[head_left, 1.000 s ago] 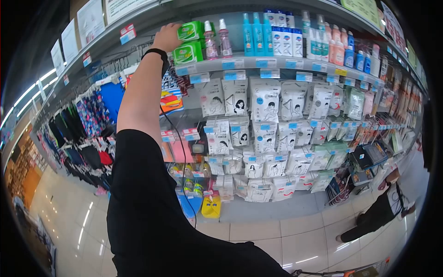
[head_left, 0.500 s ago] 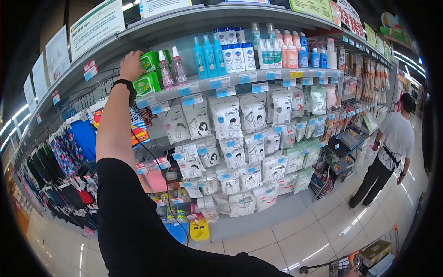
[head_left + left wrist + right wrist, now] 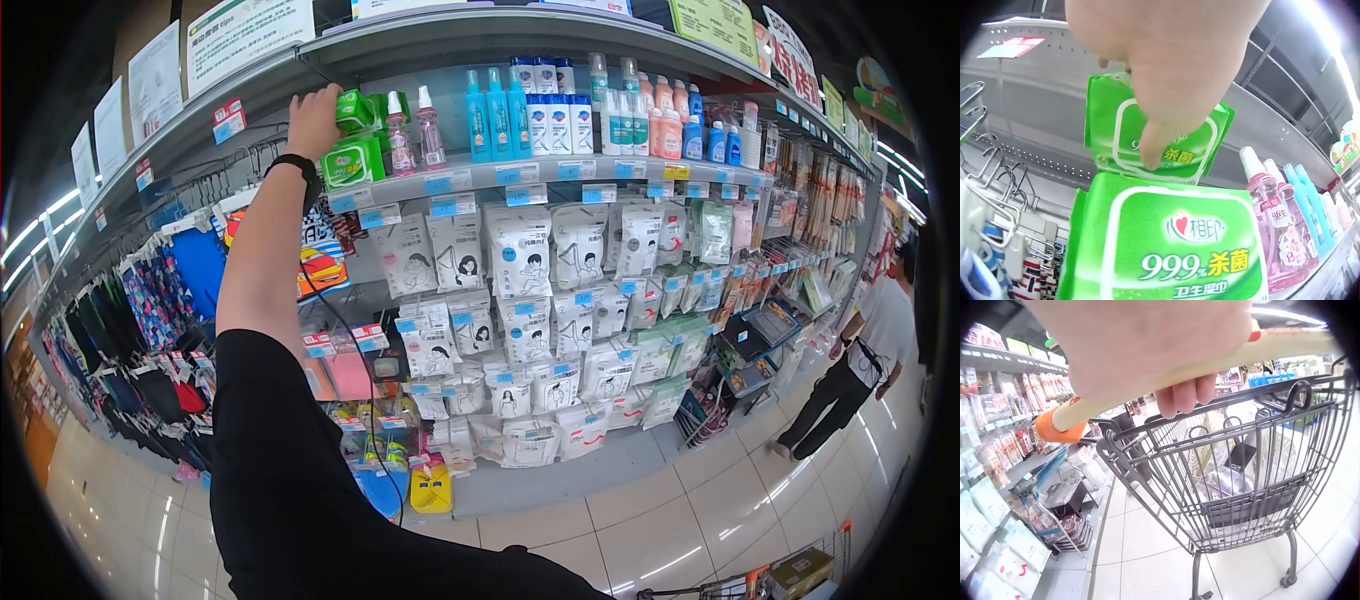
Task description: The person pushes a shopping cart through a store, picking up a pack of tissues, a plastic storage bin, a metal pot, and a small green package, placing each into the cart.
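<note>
My left hand [image 3: 314,122] is at the left end of the top shelf, at a green wipes pack [image 3: 354,112] that lies on another green pack [image 3: 352,163]. In the left wrist view the left hand [image 3: 1169,69] pinches the upper pack [image 3: 1105,125], thumb across its front; the lower pack [image 3: 1179,244] stands below, nearer the camera. My right hand [image 3: 1154,356] has its fingers curled round the pale cart handle [image 3: 1272,347], as the right wrist view shows; the head view does not show that hand.
Pink spray bottles [image 3: 430,127] and blue bottles [image 3: 477,118] stand right of the packs. White packets [image 3: 520,250] hang below, clothes [image 3: 150,290] at the left. A shopping cart [image 3: 1235,462] holds goods. A person [image 3: 850,360] is at the right.
The head view first swung right, then slightly back. My left hand stays at the upper green pack. The person at the right came into fuller view and now stands nearer the right edge.
</note>
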`<state>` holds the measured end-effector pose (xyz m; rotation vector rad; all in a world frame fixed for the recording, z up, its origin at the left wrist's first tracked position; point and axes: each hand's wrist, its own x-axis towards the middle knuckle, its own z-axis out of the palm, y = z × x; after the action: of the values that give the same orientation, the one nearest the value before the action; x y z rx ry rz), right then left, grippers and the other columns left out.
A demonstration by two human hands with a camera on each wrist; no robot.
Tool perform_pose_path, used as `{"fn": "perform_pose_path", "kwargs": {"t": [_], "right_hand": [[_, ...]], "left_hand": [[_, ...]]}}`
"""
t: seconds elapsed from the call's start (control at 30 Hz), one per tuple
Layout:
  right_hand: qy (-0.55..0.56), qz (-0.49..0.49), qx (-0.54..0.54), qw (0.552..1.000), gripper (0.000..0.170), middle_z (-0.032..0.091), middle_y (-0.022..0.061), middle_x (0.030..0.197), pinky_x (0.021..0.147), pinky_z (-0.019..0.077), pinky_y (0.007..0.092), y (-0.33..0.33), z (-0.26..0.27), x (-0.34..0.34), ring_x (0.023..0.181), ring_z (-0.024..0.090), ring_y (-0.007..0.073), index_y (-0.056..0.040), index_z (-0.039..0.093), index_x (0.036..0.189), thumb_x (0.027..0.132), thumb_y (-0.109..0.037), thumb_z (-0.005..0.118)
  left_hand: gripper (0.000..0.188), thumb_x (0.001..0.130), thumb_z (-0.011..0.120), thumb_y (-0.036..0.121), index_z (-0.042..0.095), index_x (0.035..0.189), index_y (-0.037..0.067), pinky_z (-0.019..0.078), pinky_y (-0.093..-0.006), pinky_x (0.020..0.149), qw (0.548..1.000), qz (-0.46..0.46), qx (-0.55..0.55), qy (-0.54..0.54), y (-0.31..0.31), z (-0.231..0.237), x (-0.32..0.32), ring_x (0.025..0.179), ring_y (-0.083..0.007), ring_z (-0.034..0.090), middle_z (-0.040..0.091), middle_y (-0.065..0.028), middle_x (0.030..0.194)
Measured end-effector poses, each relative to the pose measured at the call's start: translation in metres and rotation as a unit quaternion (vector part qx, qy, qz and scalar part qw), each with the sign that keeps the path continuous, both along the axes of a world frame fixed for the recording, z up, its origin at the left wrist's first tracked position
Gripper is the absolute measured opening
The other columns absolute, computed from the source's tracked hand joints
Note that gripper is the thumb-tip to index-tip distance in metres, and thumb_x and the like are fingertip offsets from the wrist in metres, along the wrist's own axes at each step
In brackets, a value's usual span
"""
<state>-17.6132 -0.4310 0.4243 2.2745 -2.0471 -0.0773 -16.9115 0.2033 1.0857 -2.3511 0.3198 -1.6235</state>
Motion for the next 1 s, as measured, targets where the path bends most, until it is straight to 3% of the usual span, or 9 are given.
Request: {"fn": "perform_pose_path", "kwargs": {"t": [0.27, 0.3, 0.37, 0.43, 0.47, 0.57, 0.63, 0.73, 1.0], "right_hand": [[0.017, -0.012, 0.07, 0.997, 0.064, 0.06, 0.0209, 0.128, 0.1, 0.0332, 0.0649, -0.066, -0.063, -0.033, 0.121, 0.057, 0.0403, -0.0201, 0.032, 0.15, 0.099, -0.055, 0.046], [0.027, 0.007, 0.066, 0.997, 0.065, 0.06, 0.0208, 0.128, 0.1, 0.0326, 0.0654, -0.077, -0.078, -0.034, 0.121, 0.058, 0.0402, -0.0204, 0.031, 0.151, 0.099, -0.056, 0.046], [0.032, 0.057, -0.066, 0.996, 0.037, 0.069, 0.0182, 0.1, 0.072, 0.057, 0.0506, -0.069, -0.116, -0.065, 0.096, 0.07, 0.0362, -0.0125, 0.057, 0.133, 0.103, -0.034, 0.049], [0.078, 0.029, -0.028, 0.996, 0.032, 0.068, 0.0127, 0.103, 0.066, 0.0587, 0.0464, -0.052, -0.096, -0.055, 0.089, 0.072, 0.0328, -0.018, 0.054, 0.136, 0.105, -0.023, 0.045], [0.083, 0.029, -0.028, 0.996, 0.035, 0.067, 0.0144, 0.098, 0.063, 0.057, 0.0473, -0.054, -0.101, -0.058, 0.084, 0.071, 0.0335, -0.0216, 0.053, 0.139, 0.105, -0.023, 0.048], [-0.016, -0.037, -0.016, 0.999, 0.053, 0.07, 0.0202, 0.099, 0.074, 0.0554, 0.0528, -0.037, -0.071, -0.046, 0.093, 0.07, 0.0402, -0.0085, 0.068, 0.118, 0.104, -0.052, 0.04], [-0.151, -0.111, 0.045, 0.981, 0.078, 0.069, 0.0269, 0.113, 0.093, 0.0491, 0.0563, -0.021, -0.032, -0.033, 0.108, 0.065, 0.0465, 0.0007, 0.071, 0.107, 0.099, -0.067, 0.034], [-0.176, -0.085, 0.085, 0.977, 0.074, 0.069, 0.0259, 0.114, 0.098, 0.0464, 0.0545, -0.005, -0.009, -0.026, 0.112, 0.063, 0.0462, -0.0059, 0.072, 0.115, 0.1, -0.065, 0.031], [-0.196, -0.012, 0.051, 0.979, 0.057, 0.073, 0.0199, 0.089, 0.088, 0.0453, 0.0521, 0.058, 0.024, 0.01, 0.092, 0.069, 0.0399, -0.0058, 0.071, 0.095, 0.092, -0.06, 0.055]], "left_hand": [[0.043, 0.085, 0.079, 0.024, 0.064, 0.123, 0.009, 0.052, -0.0441, 0.087, 0.946, -0.182, -0.126, -0.238, 0.013, -0.008, -0.064, 0.104, -0.0339, 0.065, 0.069, -0.0144, 0.11], [0.042, 0.088, 0.077, 0.026, 0.064, 0.122, 0.007, 0.0537, -0.042, 0.086, 0.903, -0.34, -0.205, -0.164, 0.021, -0.024, -0.068, 0.104, -0.0301, 0.066, 0.069, -0.013, 0.111], [0.041, 0.099, 0.067, 0.032, 0.06, 0.126, 0.002, 0.0583, -0.0378, 0.086, 0.726, -0.585, -0.36, 0.041, 0.019, -0.08, -0.087, 0.106, -0.0213, 0.068, 0.067, -0.0102, 0.118], [0.046, 0.108, 0.047, 0.038, 0.051, 0.14, 0.006, 0.0551, -0.0392, 0.094, 0.432, -0.695, -0.534, 0.212, 0.01, -0.18, -0.11, 0.113, -0.0197, 0.065, 0.064, -0.0095, 0.127], [0.048, 0.107, 0.046, 0.041, 0.05, 0.142, 0.009, 0.0536, -0.0379, 0.094, 0.357, -0.721, -0.523, 0.28, 0.011, -0.242, -0.113, 0.116, -0.0194, 0.064, 0.063, -0.007, 0.13], [0.047, 0.103, 0.054, 0.047, 0.056, 0.138, 0.016, 0.0526, -0.0364, 0.088, 0.265, -0.582, -0.679, 0.361, -0.024, -0.433, -0.145, 0.106, -0.0182, 0.064, 0.066, -0.0011, 0.122], [0.042, 0.099, 0.062, 0.046, 0.062, 0.127, 0.015, 0.0507, -0.0374, 0.086, 0.1, -0.407, -0.811, 0.409, -0.04, -0.545, -0.162, 0.102, -0.0182, 0.065, 0.069, -0.0008, 0.116], [0.036, 0.099, 0.061, 0.047, 0.063, 0.12, 0.018, 0.0499, -0.0347, 0.083, 0.058, -0.329, -0.829, 0.449, -0.062, -0.66, -0.197, 0.096, -0.0174, 0.066, 0.071, 0.0002, 0.11], [0.04, 0.102, 0.061, 0.032, 0.054, 0.136, 0.013, 0.0527, -0.0409, 0.094, 0.032, -0.226, -0.631, 0.742, -0.152, -0.653, -0.214, 0.111, -0.0231, 0.065, 0.064, -0.0043, 0.125]]}}
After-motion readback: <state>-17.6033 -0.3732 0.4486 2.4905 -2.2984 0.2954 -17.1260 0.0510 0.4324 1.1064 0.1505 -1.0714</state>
